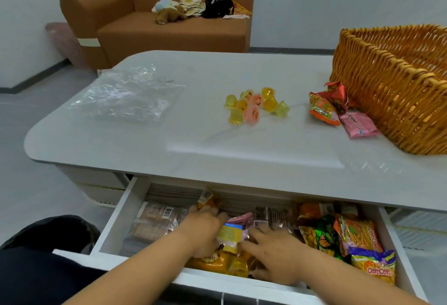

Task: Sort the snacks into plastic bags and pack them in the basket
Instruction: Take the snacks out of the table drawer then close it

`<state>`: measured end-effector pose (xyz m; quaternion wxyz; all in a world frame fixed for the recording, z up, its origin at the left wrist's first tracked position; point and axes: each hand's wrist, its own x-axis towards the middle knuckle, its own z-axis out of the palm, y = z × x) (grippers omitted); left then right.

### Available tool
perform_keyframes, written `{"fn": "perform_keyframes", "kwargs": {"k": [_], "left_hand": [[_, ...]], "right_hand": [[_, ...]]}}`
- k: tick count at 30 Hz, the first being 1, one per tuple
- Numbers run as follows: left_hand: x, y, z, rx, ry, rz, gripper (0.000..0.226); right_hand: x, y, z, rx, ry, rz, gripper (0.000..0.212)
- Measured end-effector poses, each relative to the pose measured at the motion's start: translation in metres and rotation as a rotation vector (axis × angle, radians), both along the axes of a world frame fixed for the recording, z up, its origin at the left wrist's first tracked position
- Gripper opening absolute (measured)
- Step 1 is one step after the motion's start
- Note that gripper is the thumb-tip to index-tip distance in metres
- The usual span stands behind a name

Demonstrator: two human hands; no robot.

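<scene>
Both hands are digging in the open drawer (113, 222), the left hand (205, 227) with fingers curling around an orange packet (208, 202) and the right hand (275, 249) with fingers lying spread on the snack packets (355, 234), so loose packets may be slipping out and falling before reaching the plastic bags (125, 91) or the basket (396, 82) on the tabletop (242, 150).

table (145, 150), plastic bags (125, 91), jellies (256, 106), basket (396, 91)

Jelly cups (256, 105) lie clustered between flat plastic bags (125, 94) and the wicker basket (391, 82).
</scene>
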<state>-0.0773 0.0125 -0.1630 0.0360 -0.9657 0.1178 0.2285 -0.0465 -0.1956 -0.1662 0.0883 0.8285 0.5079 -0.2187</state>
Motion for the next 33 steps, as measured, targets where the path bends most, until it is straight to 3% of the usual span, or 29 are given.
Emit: {"fn": "perform_keyframes", "kwargs": {"k": [5, 11, 15, 19, 23, 33], "left_hand": [[-0.003, 0.002, 0.004, -0.11, -0.073, 0.116, 0.042], [0.0, 0.01, 0.009, -0.484, -0.229, 0.447, 0.033], [0.0, 0.016, 0.013, -0.771, -0.193, 0.651, 0.009], [-0.004, 0.023, 0.018, -0.989, -0.071, 0.801, 0.014], [-0.004, 0.027, 0.027, -1.119, 0.036, 0.83, 0.017], [-0.012, 0.036, 0.041, -1.298, 0.053, 0.738, 0.024]], "right_hand": [[0.0, 0.0, -0.001, 0.002, 0.047, 0.086, 0.054], [-0.001, 0.016, 0.004, -0.132, 0.014, 0.239, 0.057], [-0.004, 0.03, 0.006, -0.132, 0.045, 0.237, 0.052], [-0.003, 0.025, 0.003, -0.053, 0.141, 0.12, 0.055], [0.003, 0.011, 0.005, 0.083, 0.267, -0.078, 0.058], [-0.007, 0.002, 0.082, 0.313, 0.21, -0.11, 0.058]]}}
